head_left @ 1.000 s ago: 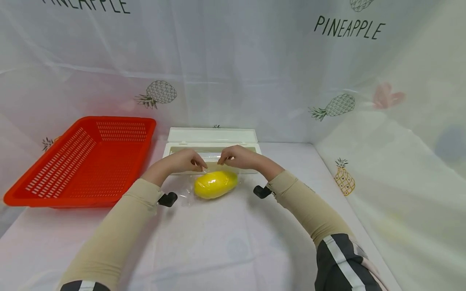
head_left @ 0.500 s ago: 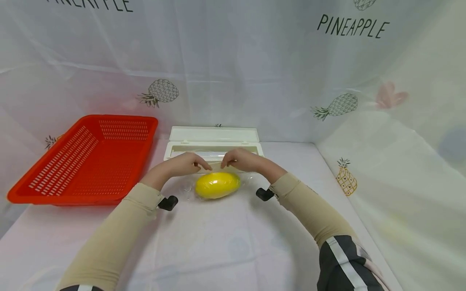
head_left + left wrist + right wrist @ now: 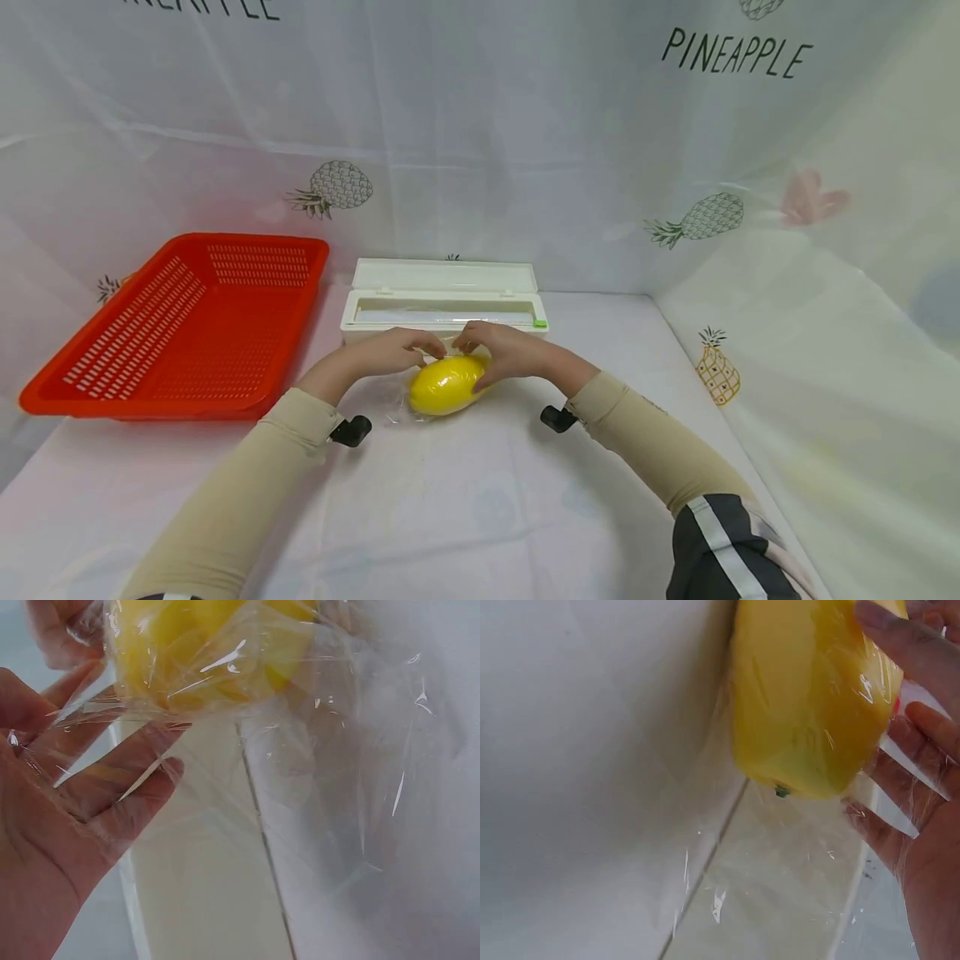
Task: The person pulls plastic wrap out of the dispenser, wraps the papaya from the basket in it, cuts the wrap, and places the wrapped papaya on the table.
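A smooth oval yellow melon (image 3: 444,387) with a small green stub lies on the cloth, wrapped in clear cling film (image 3: 345,742). My right hand (image 3: 513,350) holds it at the right end, thumb on the near side and fingers over the far side. In the right wrist view, film stretches across the fingers. My left hand (image 3: 390,352) is at the melon's far left side. Its spread, slightly bent fingers (image 3: 142,795) touch the film in the left wrist view. Behind stands a white cling film dispenser (image 3: 442,304), lid up, with a roll inside and a green tab at its right.
A red perforated basket (image 3: 247,367) stands to the left. White cloth (image 3: 420,508) covers the table, and a pineapple-print curtain (image 3: 510,167) hangs at the back and right. A black wrist camera (image 3: 350,432) is strapped to each sleeve.
My right hand has come down onto the melon's right end. The melon has tilted and shifted slightly. My left hand has moved a little right and nearer, its fingers against the film.
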Available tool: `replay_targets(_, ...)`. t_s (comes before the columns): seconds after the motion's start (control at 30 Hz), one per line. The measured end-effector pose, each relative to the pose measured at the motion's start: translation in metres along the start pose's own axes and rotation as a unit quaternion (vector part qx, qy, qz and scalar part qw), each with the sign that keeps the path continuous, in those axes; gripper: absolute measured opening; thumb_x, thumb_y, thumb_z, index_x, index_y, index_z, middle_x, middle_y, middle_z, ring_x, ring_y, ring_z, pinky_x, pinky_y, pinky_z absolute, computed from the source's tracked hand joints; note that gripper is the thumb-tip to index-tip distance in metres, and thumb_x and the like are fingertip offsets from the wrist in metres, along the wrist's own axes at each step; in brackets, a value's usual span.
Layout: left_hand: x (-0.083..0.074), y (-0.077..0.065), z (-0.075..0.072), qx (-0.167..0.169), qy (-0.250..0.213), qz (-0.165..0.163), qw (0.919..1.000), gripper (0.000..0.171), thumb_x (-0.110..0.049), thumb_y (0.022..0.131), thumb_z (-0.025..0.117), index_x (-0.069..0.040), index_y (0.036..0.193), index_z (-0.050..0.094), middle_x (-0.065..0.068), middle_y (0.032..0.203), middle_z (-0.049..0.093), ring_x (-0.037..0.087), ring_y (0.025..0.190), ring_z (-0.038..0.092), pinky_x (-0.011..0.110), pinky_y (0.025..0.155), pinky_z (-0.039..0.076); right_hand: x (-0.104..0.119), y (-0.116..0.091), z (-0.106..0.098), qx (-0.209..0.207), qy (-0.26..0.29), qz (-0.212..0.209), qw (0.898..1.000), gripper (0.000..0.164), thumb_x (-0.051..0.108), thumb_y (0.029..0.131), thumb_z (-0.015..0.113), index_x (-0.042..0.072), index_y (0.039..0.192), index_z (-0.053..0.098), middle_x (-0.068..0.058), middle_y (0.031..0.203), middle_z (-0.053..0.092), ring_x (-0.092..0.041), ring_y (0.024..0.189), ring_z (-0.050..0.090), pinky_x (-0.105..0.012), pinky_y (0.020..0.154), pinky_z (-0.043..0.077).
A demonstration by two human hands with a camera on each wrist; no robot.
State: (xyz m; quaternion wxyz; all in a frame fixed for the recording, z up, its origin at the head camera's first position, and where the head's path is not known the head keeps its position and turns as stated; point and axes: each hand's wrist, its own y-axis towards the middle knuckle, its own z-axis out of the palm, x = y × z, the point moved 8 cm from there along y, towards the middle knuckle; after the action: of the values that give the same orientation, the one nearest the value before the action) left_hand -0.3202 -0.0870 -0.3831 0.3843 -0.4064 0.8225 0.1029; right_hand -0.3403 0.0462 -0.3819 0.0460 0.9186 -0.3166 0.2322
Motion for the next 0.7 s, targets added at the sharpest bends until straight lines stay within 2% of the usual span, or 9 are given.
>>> replay_targets(0.23, 0.006, 0.0, 0.005, -0.018, -0.017, -0.008, 0.9997, 0.041, -0.004, 0.095, 0.043, -0.006, 0.135, 0.054, 0.01, 0.131, 0.059, 0.028, 0.112, 0.058, 0.045, 0.096, 0.048, 0.001, -0.005, 0.007, -0.018, 0.034, 0.003, 0.999, 0.072, 0.029, 0.073, 0.088, 0.009, 0.132, 0.053, -0.001, 0.128, 0.052, -0.015, 0.111, 0.057, -0.029, 0.096, 0.047)
replay_targets(0.33, 0.008, 0.0, 0.01, -0.008, -0.037, -0.018, 0.9991, 0.043, -0.002, 0.095, 0.043, -0.005, 0.136, 0.053, 0.01, 0.131, 0.059, 0.027, 0.111, 0.059, 0.042, 0.093, 0.05, 0.003, -0.011, 0.011, -0.01, 0.061, 0.01, 0.998, 0.071, 0.031, 0.074, 0.086, 0.01, 0.133, 0.052, -0.001, 0.129, 0.05, -0.015, 0.11, 0.057, -0.028, 0.095, 0.048)
replay_targets(0.47, 0.002, -0.003, 0.017, 0.011, -0.068, -0.022, 0.9974, 0.044, -0.001, 0.093, 0.043, -0.004, 0.136, 0.053, 0.011, 0.129, 0.06, 0.029, 0.111, 0.059, 0.042, 0.09, 0.052, 0.005, -0.021, 0.012, 0.005, 0.116, 0.021, 0.993, 0.07, 0.025, 0.075, 0.087, 0.008, 0.132, 0.052, -0.003, 0.131, 0.051, -0.018, 0.109, 0.059, -0.03, 0.09, 0.052)
replay_targets(0.53, -0.001, -0.003, 0.018, 0.014, -0.062, -0.017, 0.9978, 0.043, -0.004, 0.093, 0.046, -0.004, 0.136, 0.054, 0.011, 0.129, 0.06, 0.029, 0.113, 0.058, 0.041, 0.089, 0.053, 0.006, -0.024, 0.012, 0.009, 0.139, 0.024, 0.99, 0.069, 0.022, 0.075, 0.086, 0.007, 0.132, 0.052, -0.005, 0.132, 0.051, -0.02, 0.109, 0.06, -0.031, 0.088, 0.053)
replay_targets(0.7, -0.001, -0.005, 0.018, 0.014, -0.018, -0.024, 0.9994, 0.044, -0.025, 0.097, 0.057, -0.006, 0.136, 0.055, 0.008, 0.133, 0.058, 0.026, 0.117, 0.056, 0.04, 0.091, 0.052, 0.007, -0.022, 0.017, 0.018, 0.159, 0.021, 0.987, 0.066, 0.021, 0.076, 0.085, 0.005, 0.132, 0.053, -0.008, 0.132, 0.051, -0.021, 0.106, 0.062, -0.032, 0.086, 0.054)
